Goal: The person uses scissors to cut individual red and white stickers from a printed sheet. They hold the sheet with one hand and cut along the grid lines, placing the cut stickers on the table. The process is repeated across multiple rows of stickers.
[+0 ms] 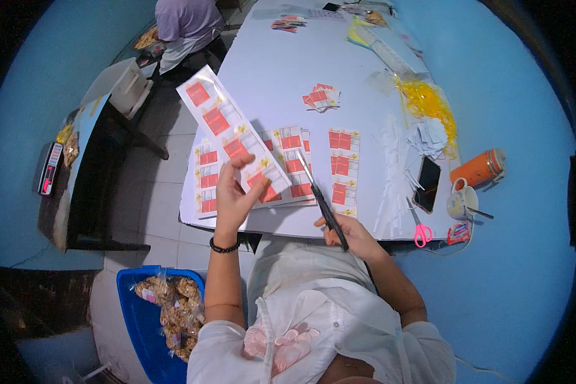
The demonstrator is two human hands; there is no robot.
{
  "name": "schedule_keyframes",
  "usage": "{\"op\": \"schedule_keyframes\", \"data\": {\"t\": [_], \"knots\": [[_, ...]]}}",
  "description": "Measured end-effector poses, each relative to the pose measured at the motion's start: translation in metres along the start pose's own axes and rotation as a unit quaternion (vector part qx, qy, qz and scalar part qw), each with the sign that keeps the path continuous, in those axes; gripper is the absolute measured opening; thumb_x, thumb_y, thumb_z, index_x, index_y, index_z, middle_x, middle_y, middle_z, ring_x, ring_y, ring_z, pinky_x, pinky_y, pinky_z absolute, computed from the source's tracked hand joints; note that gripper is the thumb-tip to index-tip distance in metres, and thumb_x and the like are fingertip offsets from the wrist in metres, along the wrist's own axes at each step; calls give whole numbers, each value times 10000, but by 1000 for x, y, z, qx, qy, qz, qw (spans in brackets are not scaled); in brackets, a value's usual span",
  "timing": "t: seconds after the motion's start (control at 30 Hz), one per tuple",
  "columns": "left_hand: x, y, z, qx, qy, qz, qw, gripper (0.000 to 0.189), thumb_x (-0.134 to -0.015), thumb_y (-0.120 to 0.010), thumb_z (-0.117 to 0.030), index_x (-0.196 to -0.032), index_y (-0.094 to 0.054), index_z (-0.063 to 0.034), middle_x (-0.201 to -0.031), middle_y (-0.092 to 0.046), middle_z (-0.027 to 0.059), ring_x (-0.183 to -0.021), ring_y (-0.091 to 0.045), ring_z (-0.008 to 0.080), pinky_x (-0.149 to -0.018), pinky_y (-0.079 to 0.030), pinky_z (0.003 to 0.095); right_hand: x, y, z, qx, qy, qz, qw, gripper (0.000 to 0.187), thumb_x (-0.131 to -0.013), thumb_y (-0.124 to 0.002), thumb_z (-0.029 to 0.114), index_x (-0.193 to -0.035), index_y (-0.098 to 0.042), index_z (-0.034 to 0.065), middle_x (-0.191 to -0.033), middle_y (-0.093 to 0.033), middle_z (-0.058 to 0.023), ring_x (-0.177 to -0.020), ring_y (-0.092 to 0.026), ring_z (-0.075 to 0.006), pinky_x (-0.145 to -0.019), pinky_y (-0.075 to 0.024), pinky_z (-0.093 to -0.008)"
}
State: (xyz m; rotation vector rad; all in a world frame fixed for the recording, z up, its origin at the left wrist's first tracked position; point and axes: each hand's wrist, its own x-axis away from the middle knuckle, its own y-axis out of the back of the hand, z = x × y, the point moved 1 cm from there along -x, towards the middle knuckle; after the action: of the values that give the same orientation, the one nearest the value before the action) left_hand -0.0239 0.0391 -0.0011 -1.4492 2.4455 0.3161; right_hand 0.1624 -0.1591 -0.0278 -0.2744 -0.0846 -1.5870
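Note:
My left hand [238, 194] grips a long strip of printed red-and-white labels [216, 121], tilted above the table [273, 57]. In my right hand [348, 235] is a pair of black-handled scissors [324, 206], its blades pointing up and left, just right of the strip's lower end and apart from it. Under and beside the strip lie more label sheets [290, 165], partly hidden by it. Another group of label strips [344, 168] lies to the right. Farther back is a small pile of cut labels [322, 98].
White paper offcuts [389, 177], a smartphone [427, 185], pink-handled scissors [422, 230], a mug [461, 201] and an orange jar [477, 169] line the right side. A blue bin [125, 297] of bagged snacks stands lower left. Another person [188, 24] sits at upper left.

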Motion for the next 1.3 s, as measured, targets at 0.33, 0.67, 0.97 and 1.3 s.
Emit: {"op": "schedule_keyframes", "data": {"t": [0.33,0.67,0.97,1.3], "knots": [[-15,-8,-16,34,33,18,999,493,-742,-732,44,-1182,-510,21,-1160,-530,103,-1087,-538,154,-864,-510,256,21,-6,2,0,-53,42,998,273,-886,-570,85,-1149,-569,11,-762,-509,46,-688,-480,-48,-613,-377,-185],[-11,-16,-25,68,48,44,996,492,-744,-737,36,-1177,-504,28,-1163,-524,107,-1025,-561,139,-822,-523,249,22,-9,8,-29,-15,40,999,244,-895,-536,52,-1129,-582,2,-712,-503,52,-638,-471,-41,-584,-349,-175],[-5,-22,-30,97,53,53,992,502,-754,-729,40,-1194,-487,29,-1174,-517,111,-1001,-570,134,-840,-511,256,24,-13,10,-55,-7,26,998,272,-922,-551,158,-1098,-596,-45,-614,-473,42,-568,-457,-54,-550,-347,-190],[2,-31,-25,60,19,64,996,515,-742,-743,26,-1194,-496,25,-1174,-516,100,-1047,-549,146,-890,-492,266,23,-16,10,-49,-25,8,998,199,-954,-472,69,-1107,-587,15,-674,-476,63,-607,-450,-38,-564,-340,-179]]}}
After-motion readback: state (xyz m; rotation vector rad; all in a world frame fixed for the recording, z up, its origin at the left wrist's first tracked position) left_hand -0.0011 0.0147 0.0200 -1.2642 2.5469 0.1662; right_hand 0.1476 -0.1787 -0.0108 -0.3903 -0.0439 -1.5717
